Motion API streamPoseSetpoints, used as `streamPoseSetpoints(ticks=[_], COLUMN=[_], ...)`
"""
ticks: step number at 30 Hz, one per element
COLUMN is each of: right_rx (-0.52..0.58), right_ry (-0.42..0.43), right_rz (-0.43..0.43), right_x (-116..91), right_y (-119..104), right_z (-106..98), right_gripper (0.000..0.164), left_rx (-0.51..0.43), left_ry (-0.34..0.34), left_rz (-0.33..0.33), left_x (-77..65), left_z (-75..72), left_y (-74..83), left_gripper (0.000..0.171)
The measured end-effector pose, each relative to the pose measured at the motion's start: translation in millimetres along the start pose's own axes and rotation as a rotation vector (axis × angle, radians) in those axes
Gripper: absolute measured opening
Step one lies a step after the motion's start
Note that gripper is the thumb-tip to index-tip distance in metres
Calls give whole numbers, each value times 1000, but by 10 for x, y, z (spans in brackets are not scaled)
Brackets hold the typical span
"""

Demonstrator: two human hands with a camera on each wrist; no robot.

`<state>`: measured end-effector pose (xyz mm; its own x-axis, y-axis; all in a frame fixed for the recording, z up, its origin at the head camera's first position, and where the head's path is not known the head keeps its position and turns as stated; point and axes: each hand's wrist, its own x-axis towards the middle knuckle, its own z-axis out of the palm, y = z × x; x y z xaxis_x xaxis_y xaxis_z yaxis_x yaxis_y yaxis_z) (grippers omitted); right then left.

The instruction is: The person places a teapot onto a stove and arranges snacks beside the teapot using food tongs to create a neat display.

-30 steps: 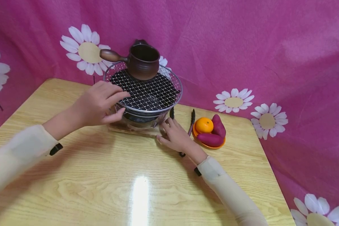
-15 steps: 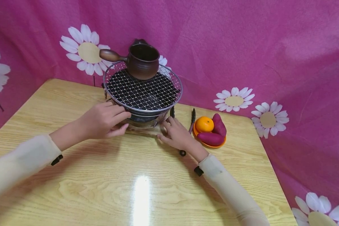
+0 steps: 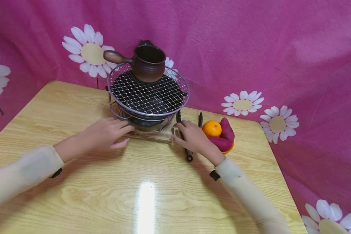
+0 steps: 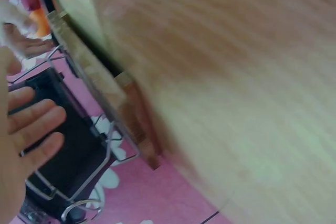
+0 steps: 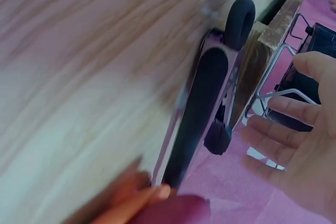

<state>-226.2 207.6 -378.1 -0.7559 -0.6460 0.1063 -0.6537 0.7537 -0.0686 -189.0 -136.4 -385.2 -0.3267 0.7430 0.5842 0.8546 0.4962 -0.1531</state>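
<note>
Tabletop grill: a round black grill with a silver wire-mesh top (image 3: 149,97) stood near the back of the table, left of centre, upright in a frame of bent grey wire.
Base beneath the grill: a flat light-brown wooden board (image 3: 150,138) lay under the wire frame, its long front edge facing the person.
Left hand: the left hand (image 3: 106,135) was at the board's front left, its fingers relaxed, nearly straight and slightly apart, pointing toward the grill; whether the fingertips touched the board or the frame could not be told.
Right hand: the right hand (image 3: 194,136) was at the board's right end, its fingers loosely extended and a little apart; contact with the board could not be made out.
Pot on the mesh: a dark-brown ceramic pot with a rounded side handle (image 3: 148,70) sat upright at the rear of the mesh, its handle pointing left.
Tongs: a pair of black-handled kitchen tongs (image 3: 189,152) lay beside the board's right end, partly hidden under the right hand.
Fruit plate: right of the tongs, a small orange plate (image 3: 230,150) held a bright orange citrus fruit (image 3: 212,128) and two long purple-red sweet potatoes (image 3: 227,130).
Sleeves: both forearms wore cream sleeves (image 3: 23,169).
Surroundings: the pale wood-grain table (image 3: 105,198) met a magenta cloth (image 3: 207,48) printed with large white daisies (image 3: 93,54).
</note>
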Motion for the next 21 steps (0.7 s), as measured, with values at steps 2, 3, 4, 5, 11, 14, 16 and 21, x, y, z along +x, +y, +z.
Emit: streamPoseSetpoints(ticks=[2,3,4,5,11,14,16,21], right_rx=[-41,-61,-76,-92,-120,-139,-162,-212], right_ry=[7,12,16,21,44,52,47,0], right_rz=[22,30,38,44,73,100,129,224], right_x=[-29,-42,-57,-71,-168,-224,-254,-299], right_y=[19,26,32,35,33,35,28,-40], right_z=[-27,-39,-51,-63,-123,-123,-116,-102], right_gripper=[45,45,45,44,41,40,40,42], left_rx=[16,22,23,21,-1,-10,-13,-8], left_ry=[-88,-135,-184,-232,-392,-395,-397,-398], left_rz=[-47,-74,-104,-137,-273,-286,-291,-294], left_x=[-44,-63,-76,-89,-140,-167,-181,-213], left_z=[22,28,31,32,41,56,58,91], left_y=[8,13,18,22,-12,-56,-76,-120], left_gripper=[37,41,44,46,56,58,58,58])
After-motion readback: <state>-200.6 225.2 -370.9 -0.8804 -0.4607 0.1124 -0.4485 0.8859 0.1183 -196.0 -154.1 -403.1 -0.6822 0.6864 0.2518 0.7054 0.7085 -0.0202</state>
